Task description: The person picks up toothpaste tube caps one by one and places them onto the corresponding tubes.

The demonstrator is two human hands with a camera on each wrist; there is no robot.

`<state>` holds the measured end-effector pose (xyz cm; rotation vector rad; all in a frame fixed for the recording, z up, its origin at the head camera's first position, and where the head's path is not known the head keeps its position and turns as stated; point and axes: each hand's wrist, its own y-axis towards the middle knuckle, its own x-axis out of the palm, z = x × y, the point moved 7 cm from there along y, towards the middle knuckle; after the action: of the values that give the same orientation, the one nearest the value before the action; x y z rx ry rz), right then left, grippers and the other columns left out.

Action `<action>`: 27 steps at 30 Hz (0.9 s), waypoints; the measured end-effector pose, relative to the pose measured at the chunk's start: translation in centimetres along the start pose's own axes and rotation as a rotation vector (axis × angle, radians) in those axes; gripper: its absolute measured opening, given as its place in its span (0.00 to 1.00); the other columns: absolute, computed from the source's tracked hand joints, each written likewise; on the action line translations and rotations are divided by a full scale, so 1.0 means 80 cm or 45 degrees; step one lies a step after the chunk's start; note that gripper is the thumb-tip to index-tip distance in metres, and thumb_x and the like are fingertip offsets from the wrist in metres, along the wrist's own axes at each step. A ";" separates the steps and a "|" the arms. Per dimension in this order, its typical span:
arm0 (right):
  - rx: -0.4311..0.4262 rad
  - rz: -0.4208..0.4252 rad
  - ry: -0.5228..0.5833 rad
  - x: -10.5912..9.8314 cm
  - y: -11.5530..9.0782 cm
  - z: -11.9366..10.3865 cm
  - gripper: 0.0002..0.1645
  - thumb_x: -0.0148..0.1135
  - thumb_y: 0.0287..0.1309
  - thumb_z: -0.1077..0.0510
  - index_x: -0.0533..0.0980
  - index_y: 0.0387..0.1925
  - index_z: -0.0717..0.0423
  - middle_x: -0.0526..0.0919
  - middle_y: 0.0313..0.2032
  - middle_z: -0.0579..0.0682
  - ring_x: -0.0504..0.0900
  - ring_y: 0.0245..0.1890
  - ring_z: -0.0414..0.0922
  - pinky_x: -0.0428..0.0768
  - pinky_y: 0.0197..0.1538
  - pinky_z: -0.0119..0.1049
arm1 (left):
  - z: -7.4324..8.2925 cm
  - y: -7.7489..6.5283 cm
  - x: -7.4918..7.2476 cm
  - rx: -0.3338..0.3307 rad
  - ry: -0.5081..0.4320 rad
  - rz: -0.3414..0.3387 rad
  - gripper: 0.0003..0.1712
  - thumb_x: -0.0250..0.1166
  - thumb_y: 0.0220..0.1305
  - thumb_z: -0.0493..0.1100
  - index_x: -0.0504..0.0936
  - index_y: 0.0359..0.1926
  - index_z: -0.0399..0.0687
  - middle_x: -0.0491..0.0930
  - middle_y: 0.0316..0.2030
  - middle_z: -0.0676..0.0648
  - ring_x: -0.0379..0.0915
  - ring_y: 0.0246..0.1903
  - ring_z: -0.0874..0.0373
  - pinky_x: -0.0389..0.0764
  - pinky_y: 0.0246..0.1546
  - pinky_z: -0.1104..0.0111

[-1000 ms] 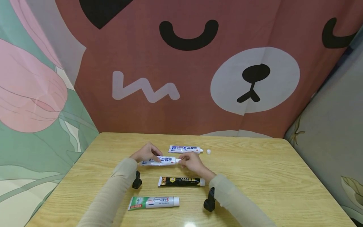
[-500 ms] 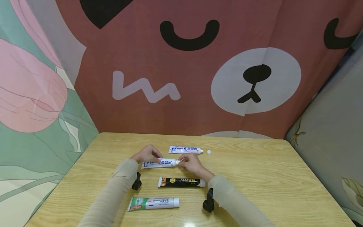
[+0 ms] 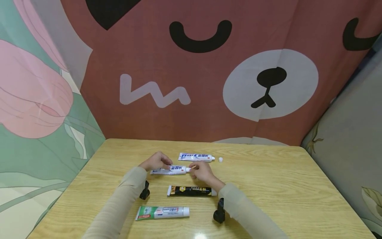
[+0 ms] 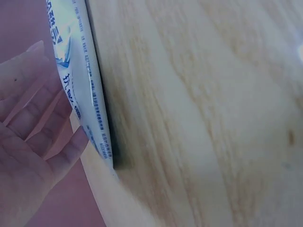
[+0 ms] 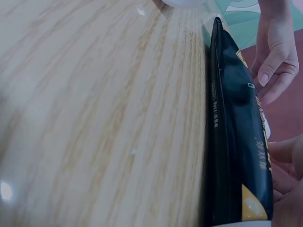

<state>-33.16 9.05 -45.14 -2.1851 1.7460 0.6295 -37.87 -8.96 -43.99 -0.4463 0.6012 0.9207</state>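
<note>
A white toothpaste tube (image 3: 178,170) with blue lettering lies sideways before me, its nozzle end to the right. My left hand (image 3: 157,161) holds it around the middle, thumb on the near side; in the left wrist view its fingers reach behind the tube (image 4: 80,71). At the nozzle end my right hand (image 3: 203,171) pinches the small white cap (image 3: 188,169), which the fingertips partly cover. Just beyond lies a second white and blue toothpaste tube (image 3: 195,157), uncapped, with a loose white cap (image 3: 221,159) to the right of its nozzle.
A black and gold tube (image 3: 191,191) lies nearer on the wooden table (image 3: 268,186), its capped end by the right sleeve. Closer still is a green and white toothpaste tube (image 3: 162,212), between the forearms. A curtain with a bear print (image 3: 155,122) hangs behind the table.
The held tube dips slightly toward me and comes back up. Both hands stay at the same spots on it, and the other tubes lie where they were.
</note>
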 end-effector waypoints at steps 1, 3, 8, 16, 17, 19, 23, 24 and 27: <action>-0.011 0.003 -0.006 -0.001 0.000 0.000 0.10 0.59 0.55 0.67 0.78 0.40 0.66 0.82 0.27 0.56 0.80 0.18 0.45 0.76 0.21 0.33 | 0.001 -0.001 0.000 -0.009 -0.007 0.003 0.13 0.65 0.53 0.32 0.82 0.42 0.34 0.81 0.39 0.43 0.76 0.38 0.55 0.76 0.41 0.62; -0.022 0.010 -0.010 -0.004 -0.001 0.000 0.11 0.59 0.55 0.66 0.78 0.40 0.67 0.82 0.27 0.56 0.80 0.18 0.45 0.76 0.21 0.34 | 0.004 -0.002 -0.002 -0.030 -0.010 0.016 0.15 0.65 0.54 0.34 0.81 0.44 0.35 0.80 0.41 0.42 0.75 0.40 0.54 0.75 0.42 0.61; -0.038 0.007 0.006 -0.010 -0.005 0.000 0.12 0.59 0.55 0.65 0.78 0.41 0.67 0.82 0.29 0.57 0.81 0.19 0.46 0.76 0.21 0.35 | 0.013 -0.004 -0.004 -0.008 -0.015 0.057 0.17 0.64 0.56 0.35 0.79 0.47 0.34 0.78 0.45 0.39 0.74 0.45 0.49 0.74 0.45 0.59; -0.063 0.070 0.012 -0.031 -0.014 0.002 0.12 0.60 0.53 0.66 0.78 0.41 0.67 0.82 0.33 0.59 0.81 0.20 0.49 0.76 0.20 0.37 | 0.028 0.002 -0.002 0.047 -0.015 0.092 0.22 0.64 0.57 0.39 0.76 0.52 0.34 0.76 0.49 0.39 0.74 0.41 0.52 0.76 0.38 0.63; -0.061 0.081 0.015 -0.034 -0.016 0.002 0.12 0.60 0.53 0.67 0.78 0.41 0.68 0.82 0.33 0.59 0.81 0.20 0.49 0.76 0.20 0.37 | 0.031 0.003 0.000 0.057 -0.026 0.090 0.24 0.65 0.56 0.39 0.74 0.53 0.33 0.75 0.49 0.38 0.75 0.41 0.51 0.76 0.38 0.63; -0.073 0.100 0.018 -0.040 -0.019 0.002 0.12 0.60 0.52 0.68 0.78 0.41 0.69 0.81 0.33 0.60 0.80 0.20 0.51 0.77 0.21 0.39 | 0.034 0.006 0.003 0.068 -0.037 0.089 0.26 0.65 0.56 0.39 0.73 0.55 0.33 0.74 0.51 0.37 0.75 0.41 0.51 0.76 0.38 0.64; -0.075 0.128 0.020 -0.049 -0.023 0.003 0.12 0.61 0.51 0.69 0.78 0.40 0.70 0.81 0.33 0.61 0.80 0.20 0.53 0.77 0.22 0.40 | 0.041 0.009 0.009 0.101 -0.037 0.077 0.30 0.66 0.55 0.41 0.70 0.58 0.33 0.73 0.52 0.36 0.74 0.42 0.51 0.76 0.38 0.64; -0.075 0.135 0.020 -0.052 -0.024 0.004 0.13 0.61 0.51 0.69 0.78 0.40 0.70 0.81 0.33 0.60 0.80 0.20 0.53 0.78 0.22 0.40 | 0.044 0.009 0.010 0.105 -0.026 0.078 0.31 0.66 0.55 0.42 0.70 0.58 0.34 0.72 0.52 0.37 0.73 0.43 0.51 0.76 0.38 0.63; -0.067 0.158 0.010 -0.060 -0.026 0.010 0.13 0.62 0.51 0.69 0.78 0.40 0.69 0.81 0.33 0.59 0.80 0.19 0.52 0.78 0.22 0.40 | 0.053 0.012 0.012 0.122 0.010 0.087 0.32 0.68 0.53 0.44 0.71 0.58 0.38 0.72 0.53 0.37 0.72 0.42 0.52 0.75 0.38 0.64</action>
<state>-32.09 13.98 -43.56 -2.1285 1.9015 0.7040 -37.03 -5.33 -41.52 -0.3448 0.6681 0.9512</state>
